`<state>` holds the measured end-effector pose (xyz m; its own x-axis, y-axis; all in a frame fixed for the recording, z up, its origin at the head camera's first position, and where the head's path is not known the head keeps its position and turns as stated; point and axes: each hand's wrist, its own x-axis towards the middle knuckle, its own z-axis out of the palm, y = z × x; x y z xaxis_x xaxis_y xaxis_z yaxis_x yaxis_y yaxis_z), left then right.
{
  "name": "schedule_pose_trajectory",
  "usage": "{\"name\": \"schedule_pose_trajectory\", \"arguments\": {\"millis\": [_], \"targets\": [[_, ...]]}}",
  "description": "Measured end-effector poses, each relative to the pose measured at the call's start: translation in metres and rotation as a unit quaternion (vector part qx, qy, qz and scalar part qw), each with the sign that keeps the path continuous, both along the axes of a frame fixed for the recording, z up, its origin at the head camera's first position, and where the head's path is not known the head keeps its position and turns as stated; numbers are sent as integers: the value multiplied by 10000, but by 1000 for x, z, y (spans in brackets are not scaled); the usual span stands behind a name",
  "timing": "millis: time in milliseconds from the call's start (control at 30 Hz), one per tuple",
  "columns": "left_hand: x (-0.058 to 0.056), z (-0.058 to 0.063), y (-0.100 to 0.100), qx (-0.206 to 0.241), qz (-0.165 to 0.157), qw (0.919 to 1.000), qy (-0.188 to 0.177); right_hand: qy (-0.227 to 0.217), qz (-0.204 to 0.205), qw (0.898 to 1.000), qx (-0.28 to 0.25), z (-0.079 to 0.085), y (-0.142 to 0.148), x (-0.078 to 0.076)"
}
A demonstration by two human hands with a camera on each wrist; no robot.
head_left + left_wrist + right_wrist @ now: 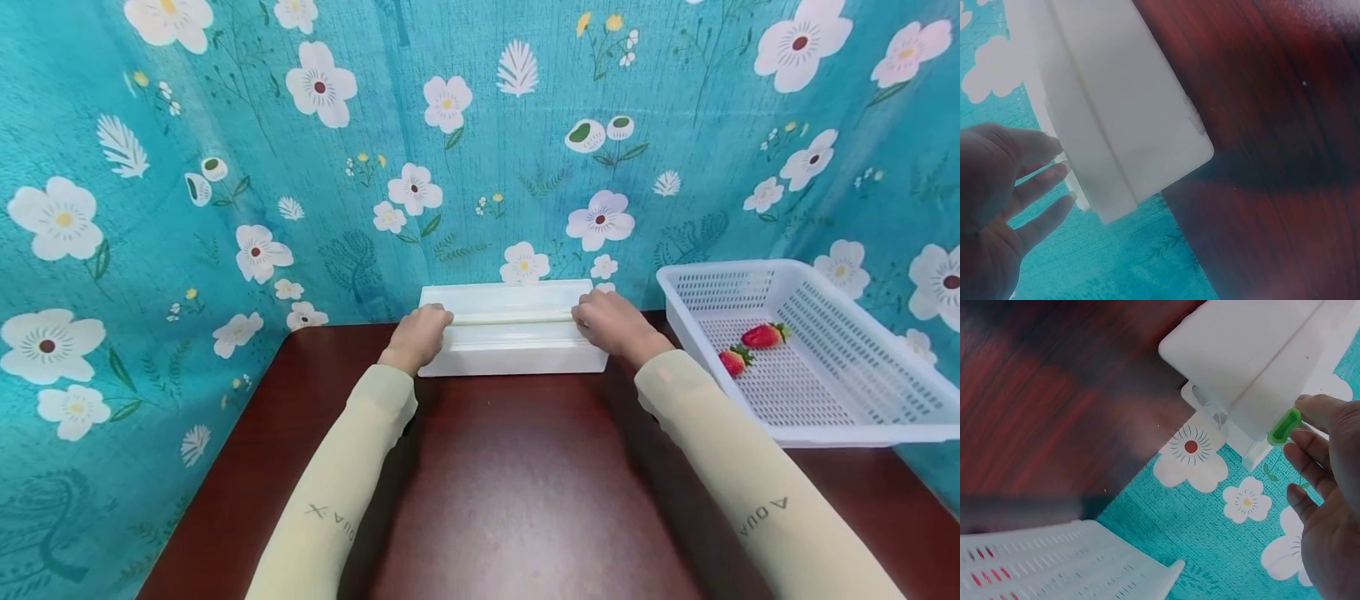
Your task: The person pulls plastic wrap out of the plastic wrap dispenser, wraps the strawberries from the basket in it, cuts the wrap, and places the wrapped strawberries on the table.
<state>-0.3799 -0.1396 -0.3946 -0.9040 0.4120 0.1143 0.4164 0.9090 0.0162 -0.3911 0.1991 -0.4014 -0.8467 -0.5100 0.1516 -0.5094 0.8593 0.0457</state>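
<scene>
A long white box, which looks like a cling film dispenser, lies across the far edge of the table with a flap raised at its back. My left hand pinches its upper edge at the left end; the left wrist view shows thumb and fingertips at the white box. At the right end my right hand pinches the upper edge too. Beside the right thumb sits a small green piece, with clear plastic at that end of the box. The fingertips are partly hidden in the head view.
To the right stands a white slotted basket with two strawberries, one behind the other. A blue flowered cloth hangs close behind the box. The dark red table stretches toward me.
</scene>
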Motion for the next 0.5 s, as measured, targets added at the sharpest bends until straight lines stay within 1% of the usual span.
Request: {"name": "schedule_pose_trajectory", "arguments": {"millis": [100,167,267,333,500], "targets": [[0,3,1,-47,35,10000,14,121,49,9995,284,2,-1,0],[1,3,0,-106,74,9999,-35,85,40,9992,387,3,-1,1],[0,2,-3,-99,140,9998,-90,19,39,9992,398,3,-1,2],[-1,1,-6,-20,169,9998,-84,-22,45,9993,369,4,-1,2],[-2,0,-10,204,106,9997,-51,-49,52,9994,327,4,1,2]]}}
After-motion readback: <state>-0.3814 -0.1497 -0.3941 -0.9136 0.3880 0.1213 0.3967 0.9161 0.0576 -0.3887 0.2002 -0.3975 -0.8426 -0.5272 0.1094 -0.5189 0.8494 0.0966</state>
